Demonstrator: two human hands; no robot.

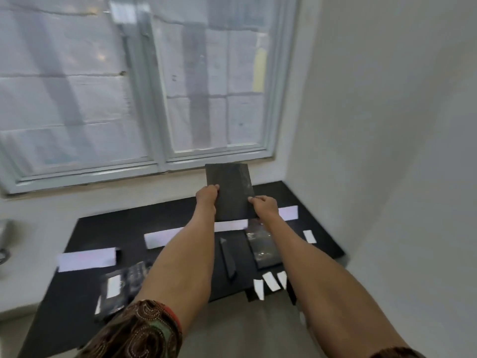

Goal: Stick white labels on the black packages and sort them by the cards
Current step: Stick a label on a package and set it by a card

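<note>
Held package [229, 192]: black, mostly matt, faint sheen towards the right edge.
Lying package [263, 248]: black, glossy, film-like wrap with bright glints.
Tabletop [116, 228]: black, matt, smooth.
Cards [86, 259]: white, paper-like, matt.
Labels [271, 281]: white, paper-like, matt.
Sleeve [144, 329]: patterned cloth, brown and green, dotted with small pale beads or stitches.
Window frame [160, 125]: pale paint, smooth.

The package [229, 192] is dull black with a faint grey sheen, and the mat [129, 228] is black too. The cards [86, 259] and labels [271, 281] are plain white. The sleeve [144, 329] is brown with beaded swirls and green and red bands; the window frame [154, 99] is pale grey-blue, the wall [387, 125] white.
</note>
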